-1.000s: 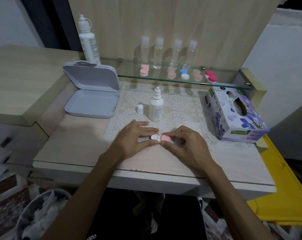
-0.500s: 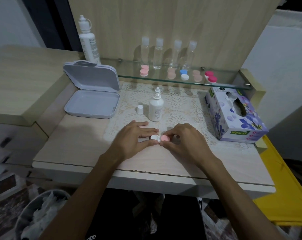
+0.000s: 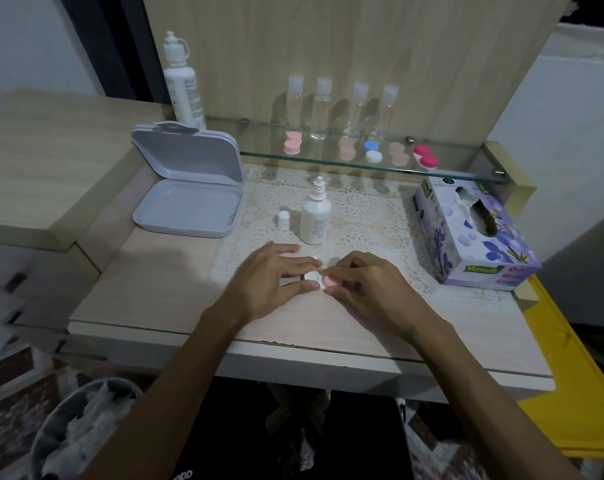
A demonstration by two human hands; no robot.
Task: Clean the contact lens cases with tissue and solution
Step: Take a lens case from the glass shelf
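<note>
The solution bottle (image 3: 315,216) stands on the lace mat (image 3: 359,216). Its cap (image 3: 283,220) sits just to its left, the open box (image 3: 189,192) further left, the tissue box (image 3: 473,233) well to its right. Behind it, the glass shelf (image 3: 259,154) carries four bottles (image 3: 342,109) and lens cases (image 3: 373,154). Before it lies one lens case (image 3: 319,278).

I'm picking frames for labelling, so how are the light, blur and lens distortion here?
Head view: dim light, with soft shadows behind the clear bottles; wide-angle bending at the edges; fairly sharp at centre, where the left hand and right hand hold the lens case; the bin is smeared.
</note>
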